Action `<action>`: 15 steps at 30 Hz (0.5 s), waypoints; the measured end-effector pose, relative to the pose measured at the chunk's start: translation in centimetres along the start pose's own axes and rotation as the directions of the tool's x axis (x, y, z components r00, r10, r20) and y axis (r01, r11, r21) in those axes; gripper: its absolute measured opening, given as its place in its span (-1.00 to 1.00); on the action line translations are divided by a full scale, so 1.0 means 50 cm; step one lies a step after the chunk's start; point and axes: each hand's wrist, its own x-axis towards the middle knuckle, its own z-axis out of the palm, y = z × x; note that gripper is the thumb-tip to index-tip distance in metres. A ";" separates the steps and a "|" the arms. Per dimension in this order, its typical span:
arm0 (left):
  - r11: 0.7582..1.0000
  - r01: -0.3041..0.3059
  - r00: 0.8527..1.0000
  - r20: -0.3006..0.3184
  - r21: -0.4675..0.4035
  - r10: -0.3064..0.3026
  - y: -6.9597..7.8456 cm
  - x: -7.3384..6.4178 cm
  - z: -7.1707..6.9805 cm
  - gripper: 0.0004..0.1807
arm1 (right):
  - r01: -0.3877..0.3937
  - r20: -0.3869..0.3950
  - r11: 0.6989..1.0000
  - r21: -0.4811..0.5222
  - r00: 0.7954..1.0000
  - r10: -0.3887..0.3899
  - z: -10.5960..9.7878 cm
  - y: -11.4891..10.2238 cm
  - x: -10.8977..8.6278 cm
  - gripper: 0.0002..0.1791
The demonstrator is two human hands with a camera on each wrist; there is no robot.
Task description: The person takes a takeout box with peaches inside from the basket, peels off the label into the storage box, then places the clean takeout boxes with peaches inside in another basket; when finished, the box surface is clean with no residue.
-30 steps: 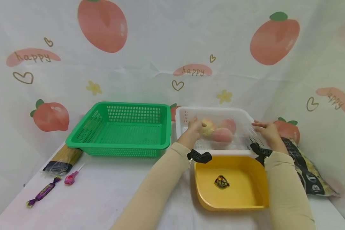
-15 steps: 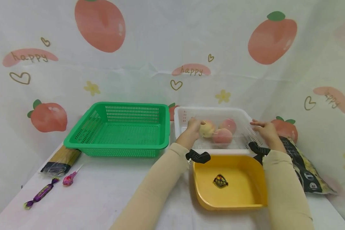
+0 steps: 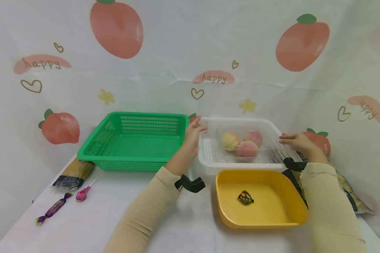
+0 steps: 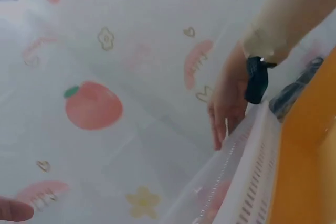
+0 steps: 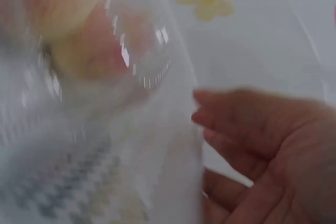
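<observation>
Peaches (image 3: 247,149) under clear plastic lie inside the white slotted basket (image 3: 237,166), which stands at the back right in the head view. My left hand (image 3: 190,138) is at this basket's left end, beside the green basket, with its fingers extended and holding nothing. At the opposite end, my right hand (image 3: 301,143) has its fingers loosely bent by the basket's right rim. In the right wrist view the fingertips of the right hand (image 5: 262,150) are close to the pale edge; whether they touch it is unclear.
The green slotted basket (image 3: 133,162) stands left of the white one. A yellow basin (image 3: 266,203) is in front. Further left lie a packet of thin sticks (image 3: 74,174), a lollipop (image 3: 83,193) and a wrapped candy (image 3: 54,208). A dark bag (image 3: 351,193) lies partly behind the right arm.
My left hand has left the plastic-covered peaches and moved left past the white basket's edge. My right hand has shifted slightly right. The peaches remain in the basket.
</observation>
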 end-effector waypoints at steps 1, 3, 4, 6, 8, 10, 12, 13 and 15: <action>0.999 -0.040 0.999 -0.008 -0.012 0.040 0.008 -0.011 -0.013 -0.42 | 0.012 0.020 0.999 -0.043 1.000 -0.011 -0.008 -0.005 -0.005 -0.25; 0.994 -0.107 0.994 -0.012 0.019 0.107 0.021 -0.034 -0.039 -0.44 | 0.036 0.045 0.992 -0.122 0.999 -0.031 -0.018 -0.016 -0.018 -0.21; 0.987 -0.149 0.989 -0.006 0.063 0.149 0.026 -0.044 -0.052 -0.45 | 0.052 0.049 0.987 -0.154 0.998 -0.045 -0.020 -0.021 -0.025 -0.19; 0.953 -0.251 0.968 0.033 0.167 0.249 0.035 -0.062 -0.077 -0.46 | 0.084 0.047 0.974 -0.208 0.996 -0.075 -0.021 -0.030 -0.039 -0.17; 0.886 -0.353 0.935 0.091 0.301 0.342 0.043 -0.082 -0.100 -0.47 | 0.113 0.051 0.964 -0.240 0.993 -0.104 -0.015 -0.037 -0.057 -0.14; 0.787 -0.454 0.890 0.169 0.418 0.424 0.049 -0.105 -0.123 -0.46 | 0.135 0.058 0.955 -0.263 0.991 -0.124 -0.003 -0.044 -0.078 -0.10; 0.666 -0.528 0.844 0.243 0.527 0.477 0.054 -0.132 -0.148 -0.42 | 0.150 0.080 0.954 -0.260 0.988 -0.134 0.011 -0.049 -0.101 -0.04; 0.594 -0.558 0.820 0.277 0.579 0.500 0.055 -0.145 -0.161 -0.40 | 0.161 0.088 0.953 -0.257 0.986 -0.143 0.019 -0.051 -0.113 -0.01; 0.436 -0.605 0.767 0.342 0.667 0.542 0.055 -0.169 -0.188 -0.34 | 0.189 0.090 0.948 -0.257 0.981 -0.172 0.035 -0.056 -0.138 0.03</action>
